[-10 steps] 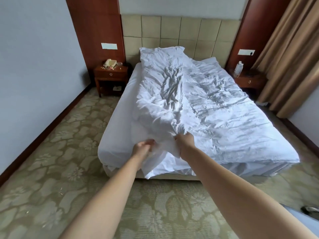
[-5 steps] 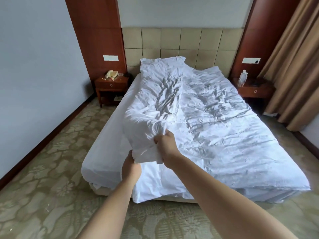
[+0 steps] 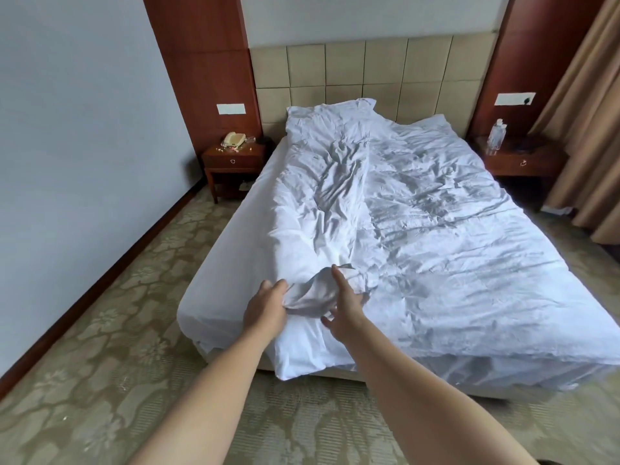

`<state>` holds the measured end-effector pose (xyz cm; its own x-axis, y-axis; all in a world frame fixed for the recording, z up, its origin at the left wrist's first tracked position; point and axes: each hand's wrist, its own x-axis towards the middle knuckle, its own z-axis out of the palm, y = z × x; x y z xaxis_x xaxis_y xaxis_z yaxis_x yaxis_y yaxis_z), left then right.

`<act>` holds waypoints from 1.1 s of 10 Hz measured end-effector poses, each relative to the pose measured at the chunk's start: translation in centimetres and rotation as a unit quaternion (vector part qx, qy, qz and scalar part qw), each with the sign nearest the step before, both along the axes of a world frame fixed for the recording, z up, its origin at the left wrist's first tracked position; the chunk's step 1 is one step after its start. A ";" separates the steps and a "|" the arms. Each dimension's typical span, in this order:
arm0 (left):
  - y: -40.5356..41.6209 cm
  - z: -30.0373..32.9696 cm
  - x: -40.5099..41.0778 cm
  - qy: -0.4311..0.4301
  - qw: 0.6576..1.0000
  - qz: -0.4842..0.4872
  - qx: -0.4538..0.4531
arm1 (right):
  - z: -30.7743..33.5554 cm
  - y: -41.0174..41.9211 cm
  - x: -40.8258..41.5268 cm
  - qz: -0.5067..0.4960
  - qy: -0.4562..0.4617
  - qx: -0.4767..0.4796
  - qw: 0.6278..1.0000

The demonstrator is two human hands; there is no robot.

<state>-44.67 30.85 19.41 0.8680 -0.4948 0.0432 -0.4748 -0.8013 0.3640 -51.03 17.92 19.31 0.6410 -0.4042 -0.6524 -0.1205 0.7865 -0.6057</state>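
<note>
A crumpled white duvet (image 3: 436, 246) covers most of the bed (image 3: 231, 263), and its left part is folded back over itself. At the foot of the bed a raised fold of the duvet stands between my hands. My left hand (image 3: 266, 308) pinches the left edge of that fold. Beside the fold's right side my right hand (image 3: 342, 308) has its fingers spread and holds nothing. A corner of the duvet hangs over the bed's foot below my hands.
A wooden nightstand (image 3: 233, 162) with a telephone (image 3: 234, 139) stands left of the padded headboard (image 3: 369, 72). Another nightstand (image 3: 523, 161) with a plastic bottle (image 3: 496, 134) stands right, beside tan curtains (image 3: 587, 129). Patterned carpet (image 3: 117, 330) surrounds the bed.
The bunched duvet that both hands held up has dropped onto the bed. My right hand has let go and spread its fingers. Both hands are lower.
</note>
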 end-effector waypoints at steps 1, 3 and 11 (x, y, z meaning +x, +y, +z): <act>0.8 2.0 -2.0 -0.022 0.998 -0.040 0.031 | -0.7 1.8 0.1 0.030 0.009 0.021 0.999; 3.6 1.8 -2.5 -0.054 0.995 -0.055 0.069 | 4.5 3.6 -0.7 -0.088 0.052 -0.042 0.994; 4.4 11.0 1.3 -0.227 0.974 0.022 -0.004 | 18.2 -0.4 -2.1 -0.264 -0.134 -0.334 0.895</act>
<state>-43.42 35.21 30.37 0.7785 -0.4552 0.4320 -0.5536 -0.8224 0.1310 -53.11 17.50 37.52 0.3432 -0.9393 -0.0034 0.3799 0.1421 -0.9141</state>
